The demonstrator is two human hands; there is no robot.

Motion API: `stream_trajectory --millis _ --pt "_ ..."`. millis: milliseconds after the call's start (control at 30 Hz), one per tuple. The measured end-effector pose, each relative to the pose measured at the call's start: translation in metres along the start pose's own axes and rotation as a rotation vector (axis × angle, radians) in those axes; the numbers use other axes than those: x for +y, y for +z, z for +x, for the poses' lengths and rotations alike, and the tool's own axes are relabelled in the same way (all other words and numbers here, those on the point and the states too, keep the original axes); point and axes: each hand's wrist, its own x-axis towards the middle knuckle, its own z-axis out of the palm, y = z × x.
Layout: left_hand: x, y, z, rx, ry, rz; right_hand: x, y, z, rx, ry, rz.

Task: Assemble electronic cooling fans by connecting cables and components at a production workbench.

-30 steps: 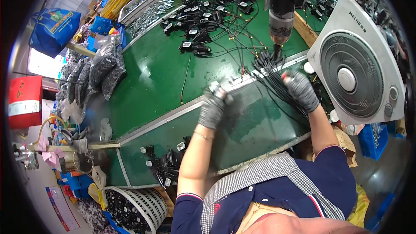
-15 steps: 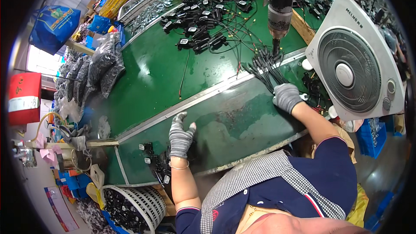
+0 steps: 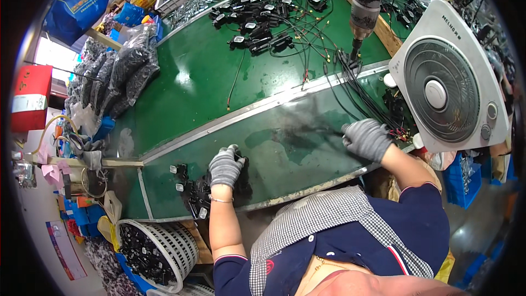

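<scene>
My right hand [image 3: 368, 140], in a grey striped glove, is closed at the right on thin black cable, which trails from its fingers in a motion blur over the near green strip. Beyond it, a bundle of black cables [image 3: 364, 96] lies across the metal rail. My left hand [image 3: 226, 165], gloved alike, has its fingers curled over small black parts with white squares [image 3: 189, 192]. What sits in its fingers is hidden. Over the cable bundle's far end hangs a black power screwdriver [image 3: 364, 16], its tip close to the cable ends.
A white fan [image 3: 438, 85] stands at the right beside the cables. A heap of black parts with leads [image 3: 257, 19] covers the far tabletop. Bagged dark parts [image 3: 134, 68] lie at the left; a white basket [image 3: 178, 246] of black parts stands below the near left edge.
My left hand has come down over the black parts and its fingers have curled. My right hand has left the bundle, drawing blurred cable toward me; the bundle lies more spread out.
</scene>
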Motion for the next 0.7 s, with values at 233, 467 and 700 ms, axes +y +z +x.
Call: stream_trajectory --millis 233,467,700 --pt "0.030 0.011 0.009 0.039 -0.022 -0.068 -0.024 0.036 0.017 -0.049 -0.026 0.166" --pt "0.046 0.024 0.000 0.088 0.064 -0.221 -0.071 0.054 0.033 -0.160 -0.312 0.163" --pt "0.056 0.009 -0.027 0.219 -0.034 -0.156 -0.052 0.050 0.046 -0.137 -0.122 0.133"
